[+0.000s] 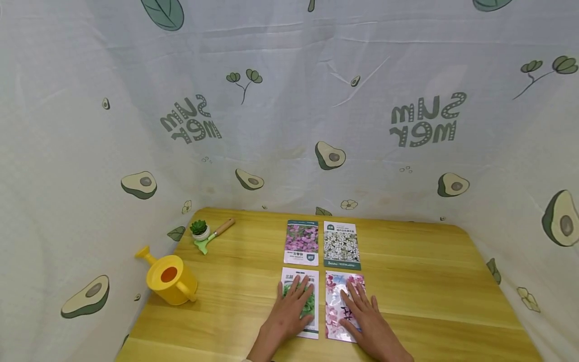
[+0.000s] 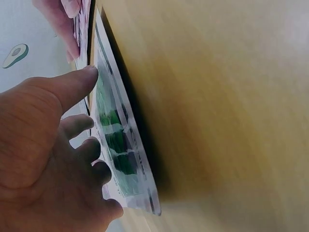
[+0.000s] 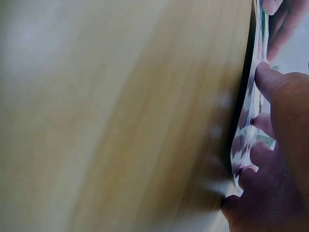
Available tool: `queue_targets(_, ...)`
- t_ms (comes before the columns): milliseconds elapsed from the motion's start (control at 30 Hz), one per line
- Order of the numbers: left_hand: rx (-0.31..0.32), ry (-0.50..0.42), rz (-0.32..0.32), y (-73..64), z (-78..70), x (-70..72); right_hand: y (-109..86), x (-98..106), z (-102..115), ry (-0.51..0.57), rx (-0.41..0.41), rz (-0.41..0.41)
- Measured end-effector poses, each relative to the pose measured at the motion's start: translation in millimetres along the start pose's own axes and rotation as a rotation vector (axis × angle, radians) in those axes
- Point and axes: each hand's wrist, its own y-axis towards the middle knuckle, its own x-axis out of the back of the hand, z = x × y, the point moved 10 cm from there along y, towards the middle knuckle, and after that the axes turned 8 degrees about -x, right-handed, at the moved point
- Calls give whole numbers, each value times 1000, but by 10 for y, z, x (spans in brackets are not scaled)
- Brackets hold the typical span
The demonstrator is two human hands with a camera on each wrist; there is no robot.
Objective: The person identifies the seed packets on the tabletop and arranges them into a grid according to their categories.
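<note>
Four seed packets would be several: they lie flat in two rows. My left hand (image 1: 289,311) rests with spread fingers on a seed packet with green leaves (image 1: 310,305), at the near left of the group. Beside it, my right hand (image 1: 372,324) lies spread over a pink-flowered seed packet (image 1: 333,301). In the left wrist view the fingertips touch the green packet (image 2: 120,140). The right wrist view shows fingertips on the pink packet (image 3: 243,137). Behind them lie a purple-flowered packet (image 1: 302,239) and a white-flowered packet (image 1: 341,246), untouched by either hand.
At the left of the wooden table (image 1: 429,281) stands a yellow watering can (image 1: 174,281). Farther back are a small potted succulent (image 1: 199,229) and a green-headed hand tool (image 1: 217,234) with a wooden handle. A printed cloth (image 1: 289,115) hangs around the table.
</note>
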Motion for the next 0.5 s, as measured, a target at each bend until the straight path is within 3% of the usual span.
queue_targets(500,13,13,2,-3,-4,-44,-52,39,1,17,16,-22)
